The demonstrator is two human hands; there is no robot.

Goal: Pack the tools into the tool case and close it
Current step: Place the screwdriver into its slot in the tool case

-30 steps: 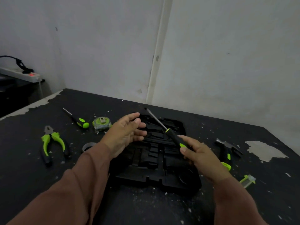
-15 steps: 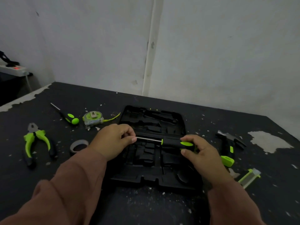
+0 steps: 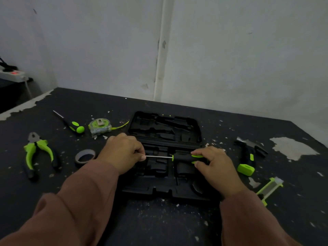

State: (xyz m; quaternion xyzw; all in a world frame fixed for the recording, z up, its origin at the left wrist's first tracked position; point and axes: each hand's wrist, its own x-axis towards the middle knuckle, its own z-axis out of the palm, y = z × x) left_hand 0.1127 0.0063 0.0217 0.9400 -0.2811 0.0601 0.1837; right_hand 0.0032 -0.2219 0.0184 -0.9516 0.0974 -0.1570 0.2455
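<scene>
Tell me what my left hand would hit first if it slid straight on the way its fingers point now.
Likely the handle of the screwdriver: the left hand pinches the shaft tip, fingers pointing toward the right hand, which grips that handle over the open tool case.

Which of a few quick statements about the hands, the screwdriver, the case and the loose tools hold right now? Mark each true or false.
1. The left hand pinches the shaft of the screwdriver while the right hand grips its handle. True.
2. The tool case is closed. False: it lies open, moulded slots showing.
3. The pliers lie on the table left of the case. True.
4. The tape measure sits inside the case. False: it lies on the table, beyond the left hand.
5. The hammer lies right of the case. True.
</scene>
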